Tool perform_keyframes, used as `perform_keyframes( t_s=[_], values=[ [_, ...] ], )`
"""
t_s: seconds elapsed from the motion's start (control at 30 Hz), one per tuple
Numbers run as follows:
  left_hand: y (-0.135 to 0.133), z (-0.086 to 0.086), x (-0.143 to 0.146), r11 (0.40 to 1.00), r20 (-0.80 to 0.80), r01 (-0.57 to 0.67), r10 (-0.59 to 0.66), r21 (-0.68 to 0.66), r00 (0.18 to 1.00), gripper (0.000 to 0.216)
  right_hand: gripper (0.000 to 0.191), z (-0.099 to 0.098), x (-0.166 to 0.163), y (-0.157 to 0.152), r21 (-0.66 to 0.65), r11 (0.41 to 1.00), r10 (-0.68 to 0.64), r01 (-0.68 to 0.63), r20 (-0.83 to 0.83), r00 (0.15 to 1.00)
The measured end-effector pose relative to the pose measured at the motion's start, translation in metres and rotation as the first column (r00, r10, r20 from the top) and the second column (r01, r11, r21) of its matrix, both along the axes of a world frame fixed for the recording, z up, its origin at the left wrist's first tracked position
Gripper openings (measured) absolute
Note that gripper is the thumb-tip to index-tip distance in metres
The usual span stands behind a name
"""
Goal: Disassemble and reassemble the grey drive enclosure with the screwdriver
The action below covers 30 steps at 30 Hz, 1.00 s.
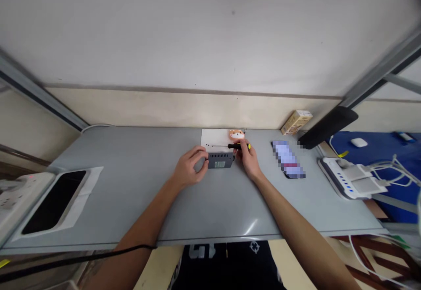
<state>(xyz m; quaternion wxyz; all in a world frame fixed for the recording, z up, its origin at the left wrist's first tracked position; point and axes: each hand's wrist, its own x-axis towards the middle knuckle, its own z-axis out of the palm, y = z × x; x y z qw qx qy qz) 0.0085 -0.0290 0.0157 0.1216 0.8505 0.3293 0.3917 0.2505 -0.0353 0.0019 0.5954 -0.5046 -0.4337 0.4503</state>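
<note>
Left hand (191,167) pinches the dark vented box (226,162) by its left end, over the gray desk (131,163); right hand (248,159) holds a screwdriver (234,146) beside the right end. I'd grip firmly and steer its tip clear of small dark pieces (207,145) on white paper (215,136).

Grey box label (219,164) too small to read; phone screen (288,159) pixelated.

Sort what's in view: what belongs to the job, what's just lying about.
Likely in use:
- grey slotted box, in the left hand
- screwdriver, in the right hand
- small dark pieces
- white sheet

Apparently lying about:
- animal-faced item
- carton
- pixelated phone
- black-screened device
</note>
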Motion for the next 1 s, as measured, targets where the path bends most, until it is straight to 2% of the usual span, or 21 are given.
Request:
perform_keyframes(
  t_s=[0.2,0.33,0.47,0.63,0.8,1.0],
  values=[
    [0.01,0.005,0.003,0.981,-0.081,-0.017,0.033,0.194,0.996,0.03,0.051,0.001,0.011,0.006,-0.018,0.993,-0.118,0.118,-0.272,0.955],
    [0.016,0.015,0.016,0.98,-0.198,0.076,-0.039,0.185,0.98,0.027,0.044,0.002,0.023,0.011,-0.043,0.977,-0.206,0.207,-0.414,0.887],
    [0.016,0.014,0.032,0.963,-0.267,0.157,-0.095,0.22,0.959,0.021,0.037,0.003,0.033,0.011,-0.045,0.937,-0.323,0.346,-0.483,0.814],
    [0.016,0.007,0.04,0.947,-0.267,0.14,-0.061,0.288,0.962,0.02,0.034,0.006,0.035,0.007,-0.072,0.944,-0.312,0.321,-0.502,0.807],
    [0.013,0.008,0.044,0.935,-0.244,0.132,-0.051,0.328,0.968,0.018,0.032,0.008,0.033,0.006,-0.052,0.956,-0.27,0.288,-0.542,0.796],
    [0.004,0.005,0.047,0.944,-0.213,0.044,0.028,0.326,0.977,0.018,0.03,0.009,0.032,0.007,-0.064,0.952,-0.287,0.298,-0.521,0.804]
  ],
)
